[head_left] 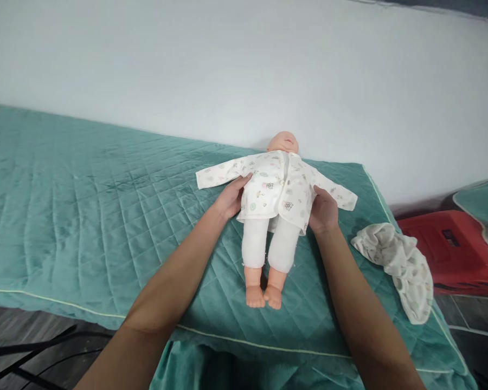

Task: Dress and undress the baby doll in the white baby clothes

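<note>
A baby doll (pixel 255 244) lies on its back on the green quilted cover, head toward the wall and bare feet toward me. It wears a white printed jacket (pixel 264 187), its sleeves spread out to both sides. My left hand (pixel 231 197) grips the doll's torso from the left, thumb on top of the jacket. On the other side my right hand (pixel 323 210) holds the torso below the sleeve, thumb up against the cloth. The fingers of both hands are partly hidden at the doll's sides and under the jacket.
A crumpled white printed garment (pixel 398 260) lies near the right edge of the green quilted cover (pixel 106 216). Past that edge is a red plastic object (pixel 451 244), like a stool. A pale wall (pixel 187 65) rises behind. Black metal bars (pixel 36 346) stand at lower left.
</note>
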Demonstrator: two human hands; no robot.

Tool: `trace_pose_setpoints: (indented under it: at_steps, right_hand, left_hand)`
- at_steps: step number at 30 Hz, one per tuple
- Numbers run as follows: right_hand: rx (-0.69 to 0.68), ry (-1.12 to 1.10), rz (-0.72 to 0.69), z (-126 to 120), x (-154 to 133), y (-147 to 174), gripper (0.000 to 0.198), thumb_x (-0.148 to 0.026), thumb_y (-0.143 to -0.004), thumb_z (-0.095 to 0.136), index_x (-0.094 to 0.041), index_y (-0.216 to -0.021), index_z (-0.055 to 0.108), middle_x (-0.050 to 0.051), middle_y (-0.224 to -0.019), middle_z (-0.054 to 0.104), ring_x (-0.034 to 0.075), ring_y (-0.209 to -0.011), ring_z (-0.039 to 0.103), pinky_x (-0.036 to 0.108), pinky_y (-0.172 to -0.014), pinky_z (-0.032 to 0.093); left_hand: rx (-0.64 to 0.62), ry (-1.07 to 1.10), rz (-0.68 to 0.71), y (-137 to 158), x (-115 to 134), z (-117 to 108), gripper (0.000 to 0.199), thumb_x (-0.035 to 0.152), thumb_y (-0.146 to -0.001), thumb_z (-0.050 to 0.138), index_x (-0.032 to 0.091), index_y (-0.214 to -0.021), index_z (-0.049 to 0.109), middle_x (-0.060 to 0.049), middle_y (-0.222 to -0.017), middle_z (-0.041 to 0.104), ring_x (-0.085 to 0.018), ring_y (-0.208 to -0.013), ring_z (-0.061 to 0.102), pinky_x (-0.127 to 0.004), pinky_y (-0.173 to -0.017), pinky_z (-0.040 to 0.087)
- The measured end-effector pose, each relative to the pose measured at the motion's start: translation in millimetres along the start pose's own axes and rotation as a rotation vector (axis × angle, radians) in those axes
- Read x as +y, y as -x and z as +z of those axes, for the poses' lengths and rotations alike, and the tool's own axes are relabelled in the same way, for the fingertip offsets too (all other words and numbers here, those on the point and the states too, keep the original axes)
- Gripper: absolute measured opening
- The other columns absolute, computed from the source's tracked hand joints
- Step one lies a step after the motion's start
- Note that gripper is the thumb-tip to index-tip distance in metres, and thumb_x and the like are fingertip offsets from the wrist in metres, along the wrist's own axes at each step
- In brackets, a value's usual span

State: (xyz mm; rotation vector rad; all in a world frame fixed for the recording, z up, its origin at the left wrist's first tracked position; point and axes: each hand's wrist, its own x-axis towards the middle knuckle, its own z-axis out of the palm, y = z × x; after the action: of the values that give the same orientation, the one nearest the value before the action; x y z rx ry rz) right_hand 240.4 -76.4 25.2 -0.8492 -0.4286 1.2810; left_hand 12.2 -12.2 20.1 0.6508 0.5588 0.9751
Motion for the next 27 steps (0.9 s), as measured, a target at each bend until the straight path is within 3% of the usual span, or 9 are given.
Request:
trace_pose_setpoints:
  at_steps: [5, 11, 17, 27]
  right_hand:
    - [0.010, -0.040, -0.003, -7, -1, -10, 0.025, -0.022, -0.083, 0.056, -0.018, -0.105, 0.069, 0.006, -0.099, 0.078, 0.028, -0.110, 0.070, 0.051, -0.102, 0.057]
    - [-0.001, -0.136, -0.053, -17, -8, -16, 0.024, -0.018, -0.084, 0.054, -0.019, -0.103, 0.068, 0.007, -0.100, 0.076, 0.025, -0.108, 0.070, 0.046, -0.102, 0.057]
    - [0.082, -0.174, -0.043, -24, -17, -10, 0.020, -0.021, -0.088, 0.052, -0.021, -0.101, 0.067, 0.002, -0.093, 0.075, 0.021, -0.091, 0.071, 0.044, -0.097, 0.060]
    - [0.011, -0.118, -0.087, -20, -26, -7, 0.015, -0.024, -0.088, 0.051, -0.022, -0.090, 0.066, 0.002, -0.092, 0.074, 0.020, -0.092, 0.071, 0.044, -0.098, 0.058]
  left_hand:
    - [0.087, 0.100, -0.050, -1, 4, -5, 0.030, 0.031, -0.094, 0.061, 0.014, -0.116, 0.069, -0.011, -0.106, 0.077, -0.028, -0.109, 0.072, -0.045, -0.106, 0.056]
    - [0.278, 0.293, 0.102, -6, 14, -20, 0.032, 0.037, -0.097, 0.056, 0.012, -0.115, 0.065, -0.013, -0.105, 0.075, -0.025, -0.108, 0.072, -0.038, -0.102, 0.058]
    - [0.492, 0.416, 0.299, -10, 28, -30, 0.039, 0.044, -0.103, 0.045, 0.018, -0.126, 0.062, -0.012, -0.113, 0.075, -0.020, -0.111, 0.072, -0.035, -0.103, 0.056]
    - [0.726, 0.322, 0.511, -14, 39, -54, 0.034, 0.030, -0.106, 0.038, 0.021, -0.132, 0.058, -0.007, -0.113, 0.077, -0.012, -0.107, 0.072, -0.025, -0.093, 0.059]
